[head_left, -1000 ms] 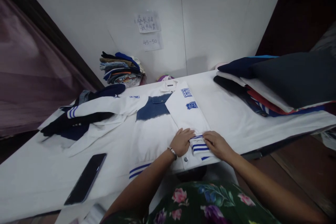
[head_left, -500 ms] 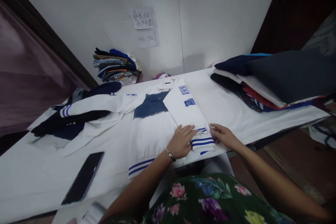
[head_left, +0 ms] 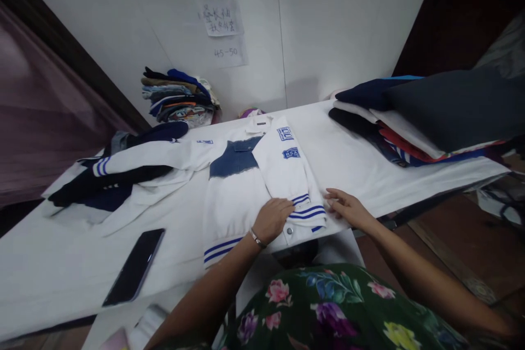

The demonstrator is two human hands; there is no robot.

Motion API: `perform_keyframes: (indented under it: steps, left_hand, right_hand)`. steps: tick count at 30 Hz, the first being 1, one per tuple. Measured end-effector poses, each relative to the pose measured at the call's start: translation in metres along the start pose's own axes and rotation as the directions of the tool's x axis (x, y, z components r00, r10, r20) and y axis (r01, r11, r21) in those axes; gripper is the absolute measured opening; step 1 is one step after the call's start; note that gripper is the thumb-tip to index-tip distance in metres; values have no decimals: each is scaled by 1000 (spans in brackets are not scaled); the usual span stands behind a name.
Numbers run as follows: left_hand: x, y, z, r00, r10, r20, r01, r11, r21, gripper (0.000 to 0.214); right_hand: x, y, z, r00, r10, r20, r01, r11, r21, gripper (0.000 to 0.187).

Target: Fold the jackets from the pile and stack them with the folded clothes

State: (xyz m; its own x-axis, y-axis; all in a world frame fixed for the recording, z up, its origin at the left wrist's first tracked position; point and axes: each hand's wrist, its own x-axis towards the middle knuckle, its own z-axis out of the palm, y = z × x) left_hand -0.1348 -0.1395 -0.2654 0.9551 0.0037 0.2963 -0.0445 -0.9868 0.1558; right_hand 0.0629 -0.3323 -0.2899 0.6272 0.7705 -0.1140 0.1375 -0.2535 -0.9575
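Observation:
A white jacket (head_left: 229,202) with a blue denim panel and blue-striped trim lies spread on the table. Its right-hand sleeve (head_left: 283,175), bearing two blue patches, is folded inward and runs down over the body. At the striped cuff of that sleeve, my left hand (head_left: 273,221) has its fingers together and closed over the edge; the fingertips are partly hidden. My right hand (head_left: 348,209) hovers just right of the jacket, its fingers apart and holding nothing. The other sleeve (head_left: 143,157) stretches out to the left across dark clothes.
A black phone (head_left: 134,267) lies at the table's front left. Dark garments (head_left: 110,191) are heaped at the left. Folded clothes (head_left: 178,95) are stacked by the wall, and a larger pile (head_left: 443,115) sits at the right. Handwritten papers (head_left: 223,19) hang on the wall.
My left hand has slid a little left along the cuff and its fingers have drawn together. The cuff shifted left with it, and my right hand now sits apart from the jacket.

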Motion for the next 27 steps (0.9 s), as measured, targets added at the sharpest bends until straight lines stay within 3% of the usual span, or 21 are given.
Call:
perform_keyframes:
  steps: [3, 6, 9, 11, 14, 16, 21, 27]
  left_hand:
    - [-10, 1, 11, 999, -37, 11, 37, 999, 7, 41]
    - [-10, 5, 9, 998, -57, -2, 57, 998, 2, 42]
    - [-8, 10, 5, 997, -79, -6, 79, 997, -5, 42]
    - [-8, 12, 5, 996, -93, 13, 93, 995, -27, 42]
    - [-11, 12, 5, 990, -136, 34, 138, 988, -67, 44]
    - [-12, 11, 4, 988, -151, 39, 154, 983, -101, 48]
    - [-9, 7, -4, 986, -163, 39, 167, 971, -170, 55]
    - [-6, -4, -8, 970, -202, 137, 215, 972, -91, 64]
  right_hand:
    - [3, 0, 3, 998, -60, -21, 58, 995, -85, 47]
    - [12, -12, 7, 982, -183, -40, 170, 961, -218, 47]
    - [23, -26, 16, 924, -381, -35, 343, 866, -364, 51]
    - [30, -30, 25, 890, -454, 37, 417, 778, -471, 58]
    - [34, -23, 41, 909, -344, 235, 414, 677, -609, 66]
    - [34, -14, 48, 918, -255, 304, 396, 632, -666, 67]
    - [31, -4, 50, 918, -258, 302, 397, 609, -687, 66]
    - [27, -18, 47, 922, -299, 246, 383, 607, -696, 66]
